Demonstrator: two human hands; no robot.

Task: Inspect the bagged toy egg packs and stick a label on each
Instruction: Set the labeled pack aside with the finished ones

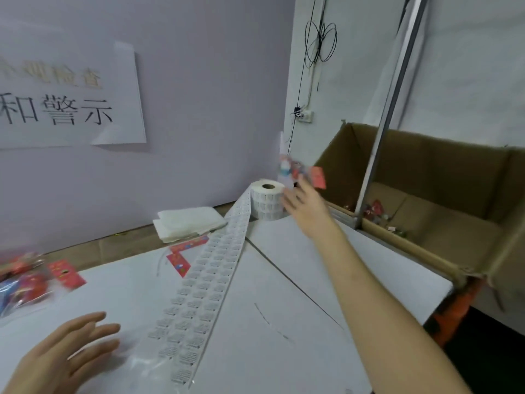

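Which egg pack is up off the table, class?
The pack by the right hand, raised in the air near the box. The left packs lie on the table; the boxed packs lie on the box's floor.

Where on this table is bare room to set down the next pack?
Widest bare patch: the white sheet between the label strip and the right forearm. A smaller one lies between the strip, the left hand and the bagged packs at the left edge. Crowded: the back, around the label roll, folded white pile and loose red cards.
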